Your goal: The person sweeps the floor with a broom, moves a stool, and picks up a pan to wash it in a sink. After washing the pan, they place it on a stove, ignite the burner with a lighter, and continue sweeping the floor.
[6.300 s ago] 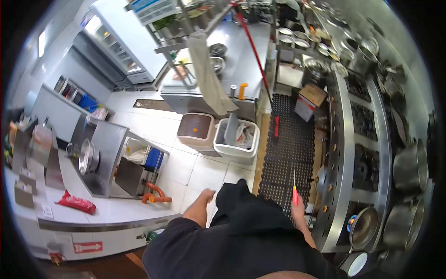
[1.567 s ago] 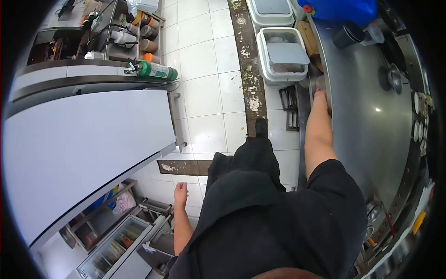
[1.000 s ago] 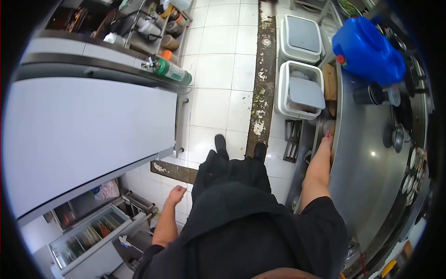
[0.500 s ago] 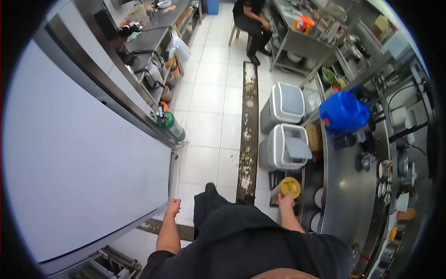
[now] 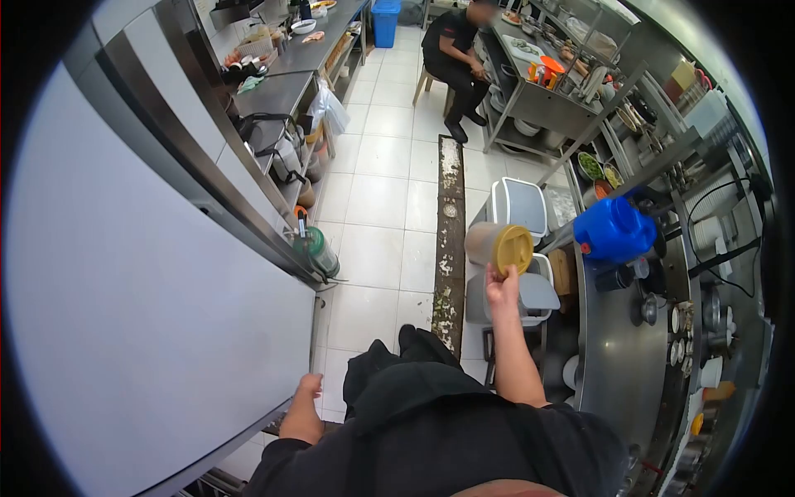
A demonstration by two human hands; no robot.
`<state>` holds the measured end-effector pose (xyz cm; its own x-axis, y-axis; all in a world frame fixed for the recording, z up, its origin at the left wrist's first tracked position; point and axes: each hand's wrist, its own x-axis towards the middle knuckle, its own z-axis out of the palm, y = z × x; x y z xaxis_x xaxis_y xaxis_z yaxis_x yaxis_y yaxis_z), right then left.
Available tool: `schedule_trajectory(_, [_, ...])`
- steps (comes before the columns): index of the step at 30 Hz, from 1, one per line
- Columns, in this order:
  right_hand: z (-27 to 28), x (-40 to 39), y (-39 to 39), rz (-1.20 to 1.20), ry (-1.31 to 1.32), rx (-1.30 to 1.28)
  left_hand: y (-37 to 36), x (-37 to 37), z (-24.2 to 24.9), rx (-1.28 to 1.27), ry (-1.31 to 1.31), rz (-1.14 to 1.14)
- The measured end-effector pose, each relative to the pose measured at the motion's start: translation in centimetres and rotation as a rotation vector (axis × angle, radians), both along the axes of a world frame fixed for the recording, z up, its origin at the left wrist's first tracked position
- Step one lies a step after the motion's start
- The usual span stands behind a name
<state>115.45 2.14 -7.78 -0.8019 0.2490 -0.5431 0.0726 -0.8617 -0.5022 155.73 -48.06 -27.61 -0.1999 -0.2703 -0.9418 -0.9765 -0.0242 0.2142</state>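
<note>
My right hand [image 5: 503, 286] grips a clear container [image 5: 482, 243] by its yellow lid [image 5: 514, 250]. The container is tilted on its side, lid toward the right, in front of the two grey and white bins. My left hand [image 5: 310, 386] hangs low beside the edge of the large white door or panel [image 5: 157, 315]. Its fingers look curled, but they are small and partly hidden, so whether it is closed cannot be made out.
Grey and white bins [image 5: 523, 207] line the right side beside a steel counter [image 5: 617, 356] with a blue jug [image 5: 614, 230]. A green cylinder [image 5: 320, 252] stands left. A person [image 5: 454, 62] sits ahead. A drain strip [image 5: 450, 248] runs along the floor.
My right hand has moved forward and up with the yellow-lidded container, which now shows more of its clear body. The camera view has shifted, and my left hand sits slightly lower.
</note>
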Motion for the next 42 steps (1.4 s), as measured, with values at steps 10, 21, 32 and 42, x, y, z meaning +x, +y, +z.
schedule_trajectory(10, [5.1, -8.0, -2.2, 0.035, -0.118, -0.071, 2.5, -11.5, 1.9, 0.004, 0.104, 0.124])
schedule_trajectory(21, [-0.1, -17.0, -6.5, 0.266, -0.357, -0.012, -0.9, -28.1, 7.8, -0.075, 0.253, 0.323])
schedule_trajectory(32, [0.8, -35.7, -6.7, 0.094, -0.328, 0.195, -8.6, -62.0, 4.1, -0.012, 0.332, -0.029])
schedule_trajectory(42, [13.9, -53.5, 1.0, -0.292, 0.002, 0.451, -9.1, -95.4, 4.7, -0.113, 0.375, -0.266])
